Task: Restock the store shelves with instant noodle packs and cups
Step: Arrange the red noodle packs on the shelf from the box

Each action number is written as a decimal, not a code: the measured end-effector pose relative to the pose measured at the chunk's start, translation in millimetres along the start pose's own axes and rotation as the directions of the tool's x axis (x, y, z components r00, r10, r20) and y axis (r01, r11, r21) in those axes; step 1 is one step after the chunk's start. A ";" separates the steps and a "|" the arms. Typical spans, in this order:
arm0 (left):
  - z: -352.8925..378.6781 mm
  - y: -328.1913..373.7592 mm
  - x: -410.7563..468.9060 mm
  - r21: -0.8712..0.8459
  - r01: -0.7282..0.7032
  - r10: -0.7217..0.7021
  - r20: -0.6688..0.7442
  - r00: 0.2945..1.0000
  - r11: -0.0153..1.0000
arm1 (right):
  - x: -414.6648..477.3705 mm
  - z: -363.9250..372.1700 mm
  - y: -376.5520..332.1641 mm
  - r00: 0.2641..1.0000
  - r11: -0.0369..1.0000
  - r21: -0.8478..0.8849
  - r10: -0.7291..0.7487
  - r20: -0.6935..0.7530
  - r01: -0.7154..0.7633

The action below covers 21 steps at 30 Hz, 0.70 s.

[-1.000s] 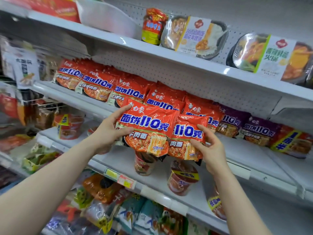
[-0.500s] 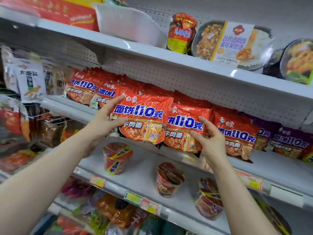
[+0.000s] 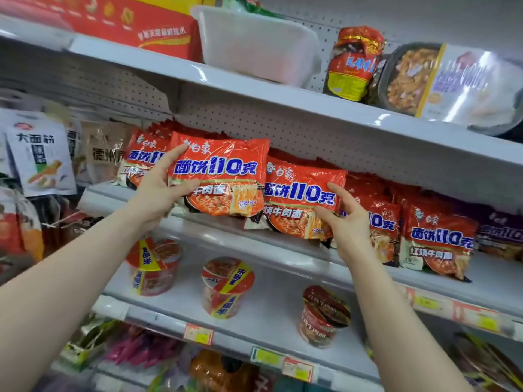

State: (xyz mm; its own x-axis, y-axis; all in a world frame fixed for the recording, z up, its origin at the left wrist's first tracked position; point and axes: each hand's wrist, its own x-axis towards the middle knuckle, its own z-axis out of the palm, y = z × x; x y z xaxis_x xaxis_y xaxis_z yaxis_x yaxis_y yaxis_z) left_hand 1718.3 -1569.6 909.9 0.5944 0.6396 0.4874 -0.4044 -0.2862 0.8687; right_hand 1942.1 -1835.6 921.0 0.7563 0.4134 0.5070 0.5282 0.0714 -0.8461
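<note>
In the head view, the left hand (image 3: 158, 193) has its fingers curled round the left noodle pack (image 3: 220, 171). The right hand (image 3: 349, 222) pinches the right noodle pack (image 3: 300, 199). Both packs are at the middle shelf (image 3: 226, 236), it seems not let go yet. The lower shelf (image 3: 271, 309) has few noodle cups (image 3: 226, 287), so more work looks left.

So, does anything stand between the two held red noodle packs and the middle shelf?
Nothing visible. The left hand and right hand hold the red plastic noodle packs over the white middle shelf's bare front; matching stocked packs sit behind and beside.
</note>
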 end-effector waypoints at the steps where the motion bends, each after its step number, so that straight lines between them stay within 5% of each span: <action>1: -2.3 -1.8 2.8 -0.026 0.004 -0.004 -0.011 1.000 1.000 | 1.5 2.9 -0.1 1.000 1.000 -0.012 0.000 -0.004 0.000; 7: -4.2 -11.3 11.1 -0.065 0.005 -0.007 -0.031 1.000 0.998 | 2.6 17.9 13.0 0.999 0.976 -0.217 -0.020 -0.051 0.009; 12: 7.9 -14.0 17.5 -0.100 0.028 -0.030 -0.017 0.999 0.995 | -5.9 30.4 26.8 0.984 0.833 -0.549 -0.149 -0.100 0.070; 14: 15.2 -15.9 19.6 -0.107 0.033 -0.035 -0.013 0.999 0.994 | -5.5 32.8 32.2 0.947 0.700 -0.699 -0.302 -0.109 0.142; 17: 25.7 -21.0 20.4 -0.116 0.043 -0.044 -0.008 0.999 0.992 | -6.0 38.9 33.9 0.899 0.559 -0.784 -0.437 -0.004 0.269; 21: 37.4 -23.3 17.6 -0.113 0.026 -0.027 -0.004 1.000 0.993 | -17.4 54.5 37.6 0.914 0.470 -0.810 -0.358 0.189 0.351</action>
State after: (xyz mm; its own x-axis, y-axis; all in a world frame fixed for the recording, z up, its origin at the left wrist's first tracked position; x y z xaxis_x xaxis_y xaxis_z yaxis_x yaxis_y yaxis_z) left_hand 1764.2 -1578.4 901.6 0.6021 0.6502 0.4634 -0.4647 -0.1866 0.8656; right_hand 1927.8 -1790.6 871.4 0.4296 0.5238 0.7356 0.8264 -0.5564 -0.0864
